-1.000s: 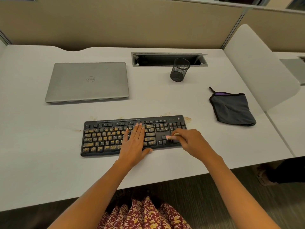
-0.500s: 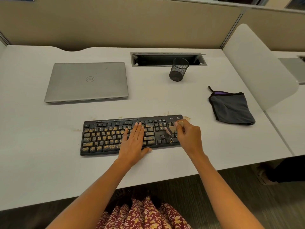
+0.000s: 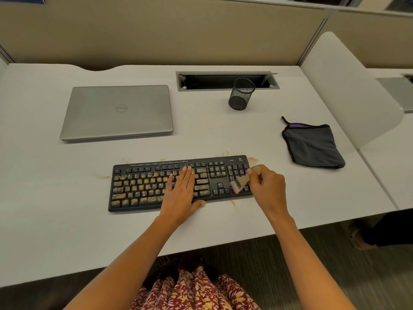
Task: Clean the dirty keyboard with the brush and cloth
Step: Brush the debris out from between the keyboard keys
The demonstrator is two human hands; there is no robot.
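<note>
Landmark: keyboard [image 3: 181, 183], black, laid flat near the front edge of the white desk [image 3: 44, 209]. Everything below is placed against it.

Up and left of the keyboard: a silver laptop [image 3: 117, 111], lid closed, well apart from it.

Keyboard's left and middle sections: keys are caked with yellowish-brown grit. A few specks of the same grit are seen on the desk just off the left end and along the back edge.

Middle of the keyboard: the left hand [image 3: 181, 193] is laid flat on the keys, fingers extended and together, thumb hanging off the front edge onto the desk. Nothing is gripped; the board is just pressed down.

Behind the keyboard's right half: a recessed cable slot [image 3: 225, 81] in the desk, with a black mesh cup [image 3: 241, 93] stood just in front of it.

Right end of the keyboard, over the number pad: a small wooden-handled brush [image 3: 240, 182] is held in the right hand [image 3: 268, 186], fingers curled closed around the handle. Bristle end is pointed down-left at the lower keys; contact is likely but blurred. This section looks much cleaner. Small grit patches are seen on the desk beside the back right corner and below the front edge.

Right of the keyboard and slightly back: a dark grey cloth [image 3: 312, 148] with black trim, lying on the desk, apart from the keyboard and untouched.
</note>
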